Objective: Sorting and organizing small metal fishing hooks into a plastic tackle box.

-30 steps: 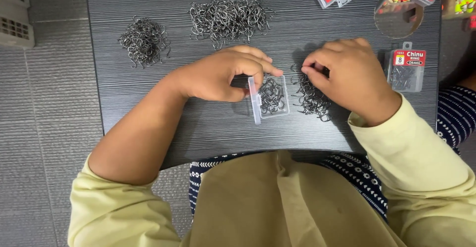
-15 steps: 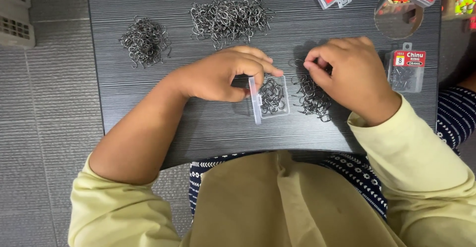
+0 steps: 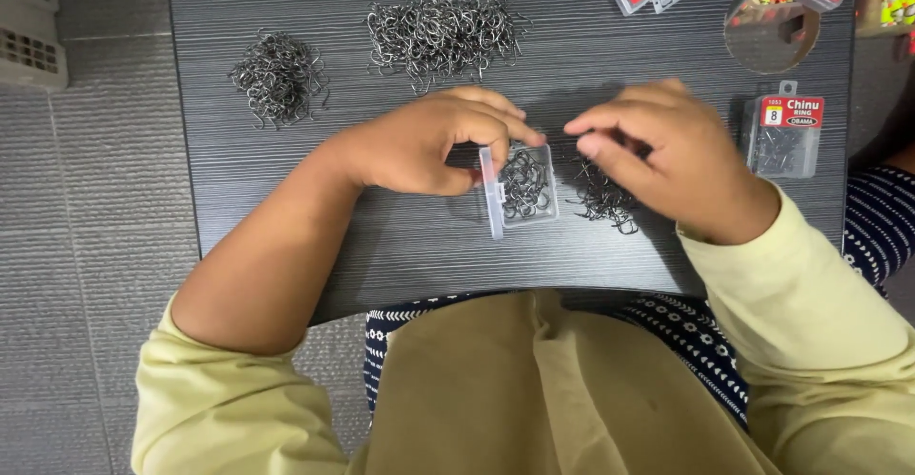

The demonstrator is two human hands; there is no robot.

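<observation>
On the counter, left hand steadies an open clear hook box.
Right hand, at 3 o'clock, pinches hooks; snagged ones could spill.

Pale yellow long-sleeve top – left sleeve pushed up past the elbow, right sleeve down to the wrist. Both hands bare – no rings or watch visible.

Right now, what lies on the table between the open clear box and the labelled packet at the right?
In the head view, a loose hook pile lies between the clear box and packet, partly under the right hand.
</observation>
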